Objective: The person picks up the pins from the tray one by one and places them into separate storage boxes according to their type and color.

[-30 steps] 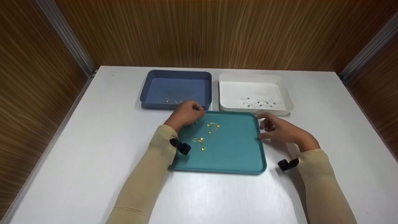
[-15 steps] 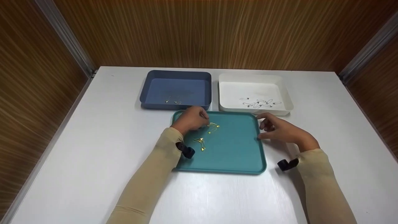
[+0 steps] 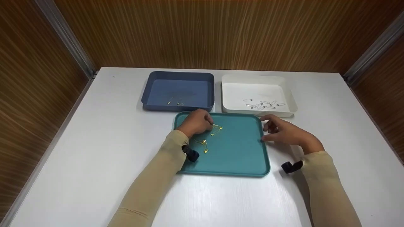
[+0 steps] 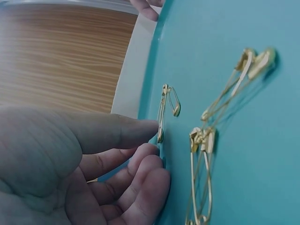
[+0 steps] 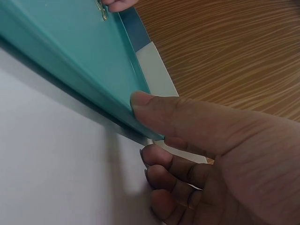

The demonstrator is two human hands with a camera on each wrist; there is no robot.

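A teal tray lies in front of me with several gold safety pins on it. My left hand is over its far left part with the fingers curled. In the left wrist view, the hand's fingertips pinch the near end of one gold safety pin, which lies on the tray. More gold pins lie just beside it. My right hand holds the tray's right rim. Its thumb is on top of the rim and its fingers curl at the edge.
Behind the teal tray stand a blue tray holding a few gold pins and a white tray holding several silver pins. All stand on a white table with wooden walls around it.
My left hand has moved from the edge of the blue tray, towards me and to the right, down onto the gold pins. The right hand has stayed on the rim.
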